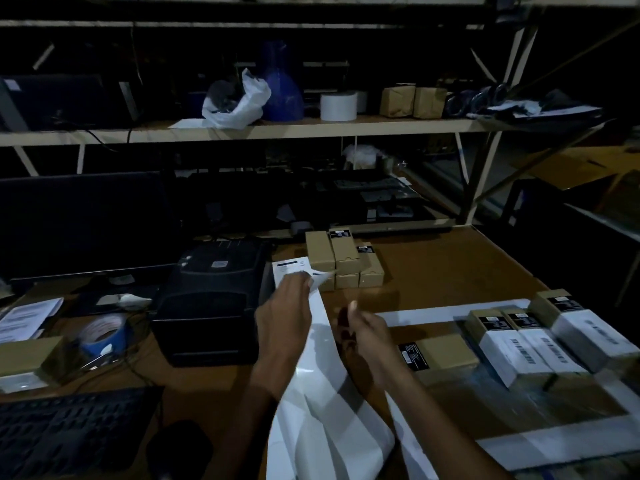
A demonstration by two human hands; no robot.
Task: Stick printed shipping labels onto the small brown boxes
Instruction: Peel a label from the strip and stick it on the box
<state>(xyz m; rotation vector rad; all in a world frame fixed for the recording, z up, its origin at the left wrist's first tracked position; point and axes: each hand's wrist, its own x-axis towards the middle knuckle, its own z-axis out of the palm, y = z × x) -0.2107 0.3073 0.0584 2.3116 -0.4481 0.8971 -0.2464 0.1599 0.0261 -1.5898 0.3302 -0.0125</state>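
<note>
Labelled so far: three small brown boxes (pixel 550 336) lie in a row near the right edge of the surface (pixel 450 265), each carrying a white barcode label across its top. One more brown box (pixel 441 356) lies just left of that row, toward the front; it shows only its black maker's sticker and no shipping label, so it appears next in line.

Outstanding: a stack of unlabelled boxes (pixel 341 261) stands at the back of the surface, beside the black label printer (pixel 214 299). At least six are visible there, none with a white label. A further brown box (pixel 29 358) sits at the left edge; its status cannot be told.

Hands: the left hand (pixel 284 317) pinches the upper end of a long strip of label backing (pixel 322 393), which trails down toward the near edge, fingers curled on the paper where a printed label (pixel 289 270) is lifting. The right hand (pixel 360 332) hovers just beside the strip, fingers loosely curled, thumb up; nothing is visibly held in it.

Assessment: under half complete; peeling of the next label is in hand.
</note>
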